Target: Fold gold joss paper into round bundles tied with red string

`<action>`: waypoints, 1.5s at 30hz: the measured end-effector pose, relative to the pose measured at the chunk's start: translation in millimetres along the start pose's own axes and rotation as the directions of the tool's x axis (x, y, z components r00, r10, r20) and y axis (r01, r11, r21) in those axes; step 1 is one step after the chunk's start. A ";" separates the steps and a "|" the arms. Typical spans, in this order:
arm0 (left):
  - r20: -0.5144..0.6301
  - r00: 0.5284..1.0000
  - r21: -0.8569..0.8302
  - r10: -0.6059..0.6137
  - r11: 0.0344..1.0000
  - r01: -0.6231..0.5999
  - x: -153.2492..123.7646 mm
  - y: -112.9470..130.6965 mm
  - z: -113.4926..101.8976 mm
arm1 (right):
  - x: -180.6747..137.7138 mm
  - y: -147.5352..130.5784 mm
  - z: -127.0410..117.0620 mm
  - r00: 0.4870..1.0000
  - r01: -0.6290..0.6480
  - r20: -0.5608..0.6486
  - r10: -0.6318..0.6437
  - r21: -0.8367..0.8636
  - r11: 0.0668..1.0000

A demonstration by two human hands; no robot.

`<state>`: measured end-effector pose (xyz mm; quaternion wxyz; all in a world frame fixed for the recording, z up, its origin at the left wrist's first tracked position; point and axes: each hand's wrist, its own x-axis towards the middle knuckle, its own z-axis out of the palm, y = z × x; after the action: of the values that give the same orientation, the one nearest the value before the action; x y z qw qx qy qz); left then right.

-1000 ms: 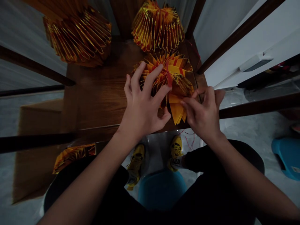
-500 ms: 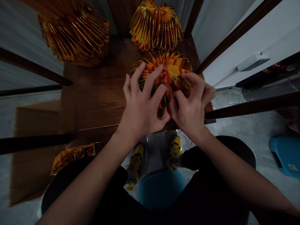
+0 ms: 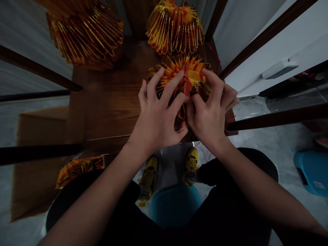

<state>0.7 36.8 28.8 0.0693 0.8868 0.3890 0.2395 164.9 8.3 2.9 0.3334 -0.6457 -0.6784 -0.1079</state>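
While the left grip (image 3: 156, 118) and right grip (image 3: 210, 114) clasp it, half-closed with fingers spread, the folded paper fan (image 3: 191, 77) sits upper centre on the wooden bench (image 3: 102, 112), below another fan (image 3: 175, 29).

No legible text, brand or number could be read in the view. A small white label (image 3: 319, 185) was present on the blue plastic object (image 3: 312, 173) at the right; its print was too small to read. A pale marking (image 3: 191, 177) appeared at the side of the yellow shoe (image 3: 191, 162) on the right; it was too blurred to read.
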 end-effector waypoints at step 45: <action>-0.007 0.998 0.034 -0.055 0.998 0.055 5.9 -3.9 8.4 | 0.5 62.4 -39.3 0.849 0.208 0.372 -0.375 0.418 0.884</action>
<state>5.5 44.3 22.4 0.0596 0.8761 0.4174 0.2337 236.3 -5.1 15.0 0.2625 -0.4677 -0.8357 0.1185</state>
